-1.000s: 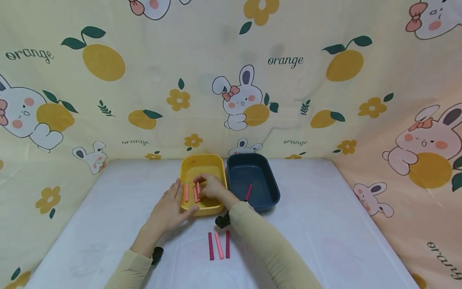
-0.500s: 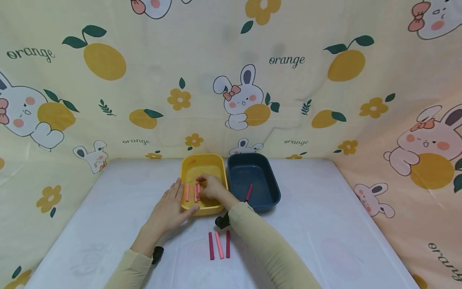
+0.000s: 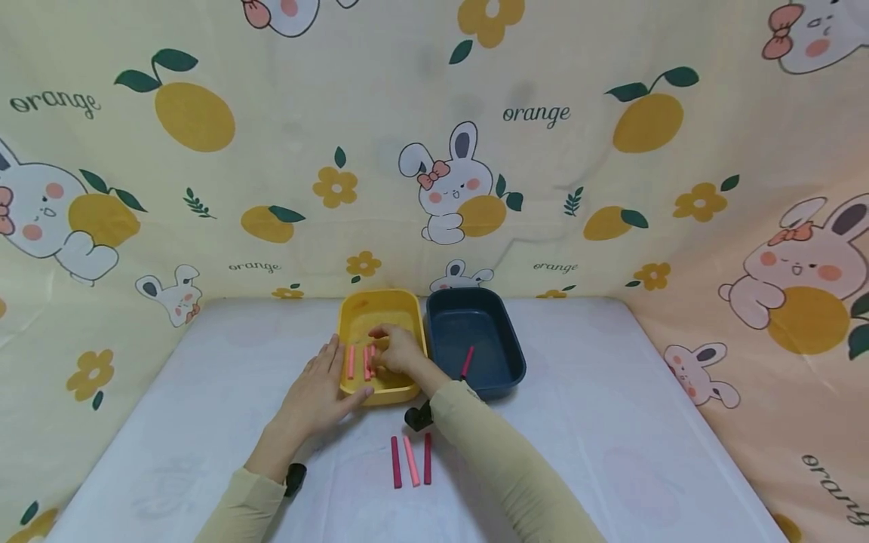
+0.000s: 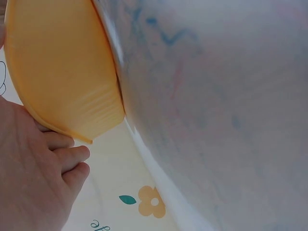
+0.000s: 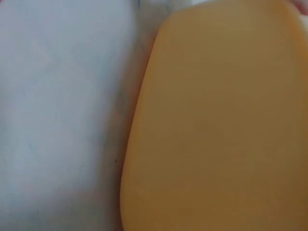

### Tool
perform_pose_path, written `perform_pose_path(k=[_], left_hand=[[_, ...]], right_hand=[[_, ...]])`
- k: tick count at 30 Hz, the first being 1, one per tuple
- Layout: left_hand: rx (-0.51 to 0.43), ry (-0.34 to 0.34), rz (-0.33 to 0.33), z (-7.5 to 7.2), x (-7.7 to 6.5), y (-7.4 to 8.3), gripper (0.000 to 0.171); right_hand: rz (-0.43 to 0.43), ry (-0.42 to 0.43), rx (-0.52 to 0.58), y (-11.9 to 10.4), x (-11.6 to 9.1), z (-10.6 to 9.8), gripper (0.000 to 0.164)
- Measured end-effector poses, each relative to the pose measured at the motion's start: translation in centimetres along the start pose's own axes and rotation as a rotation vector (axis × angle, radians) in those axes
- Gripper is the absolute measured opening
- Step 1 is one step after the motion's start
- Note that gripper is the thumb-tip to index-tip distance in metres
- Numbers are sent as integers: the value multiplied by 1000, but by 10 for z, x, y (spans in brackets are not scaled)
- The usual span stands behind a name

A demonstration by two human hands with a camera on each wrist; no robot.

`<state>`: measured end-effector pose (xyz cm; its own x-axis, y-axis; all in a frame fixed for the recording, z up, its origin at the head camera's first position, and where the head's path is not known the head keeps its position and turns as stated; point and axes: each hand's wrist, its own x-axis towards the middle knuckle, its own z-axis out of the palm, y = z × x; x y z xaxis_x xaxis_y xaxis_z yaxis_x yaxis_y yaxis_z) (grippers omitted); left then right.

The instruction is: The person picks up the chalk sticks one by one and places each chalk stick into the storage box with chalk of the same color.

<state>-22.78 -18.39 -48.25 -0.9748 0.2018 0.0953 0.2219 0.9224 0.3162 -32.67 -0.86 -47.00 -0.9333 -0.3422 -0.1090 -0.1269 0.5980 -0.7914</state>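
The yellow tray (image 3: 382,308) stands on the table with several pink crayon-like sticks inside, among them a pink stick (image 3: 351,362) near its left wall. My left hand (image 3: 314,396) rests along the tray's left side, fingers straight and thumb over the front rim. Seen from the left wrist, its fingertips (image 4: 72,159) lie right at the tray's edge. Inside the tray, my right hand (image 3: 402,353) has its fingers curled down at the rightmost pink stick (image 3: 373,362) and pinches it, partly hiding it. The right wrist view shows mostly the outer wall of the tray (image 5: 216,120).
A dark blue tray (image 3: 475,332) touches the yellow one on its right and holds a dark red stick (image 3: 468,360). In front lie a dark red stick (image 3: 397,462), a light pink stick (image 3: 411,461) and another dark red stick (image 3: 428,458).
The pink stick at my right fingers, tilted up a second ago, has come down beside the other pink sticks. My left hand has stayed in place.
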Motion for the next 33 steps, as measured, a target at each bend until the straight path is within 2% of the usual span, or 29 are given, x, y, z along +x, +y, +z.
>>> perform_pose_path(k=[5,13,17,22,28,33], left_hand=[[-8,-5,4,0,1,0,108],[-1,8,8,0,-1,0,109],[4,13,7,0,-1,1,109],[2,15,6,0,0,2,110],[-3,6,-14,-1,-3,3,110],[-5,1,-20,-1,-2,5,111]], right_hand=[[-19,12,30,-4,-7,-4,45],[-99,56,62,-6,-26,-15,43],[-121,106,104,-8,-41,-23,41],[-191,175,128,-8,-63,-35,34],[-256,197,168,-2,-91,-47,30],[-267,235,160,4,-111,-54,27]])
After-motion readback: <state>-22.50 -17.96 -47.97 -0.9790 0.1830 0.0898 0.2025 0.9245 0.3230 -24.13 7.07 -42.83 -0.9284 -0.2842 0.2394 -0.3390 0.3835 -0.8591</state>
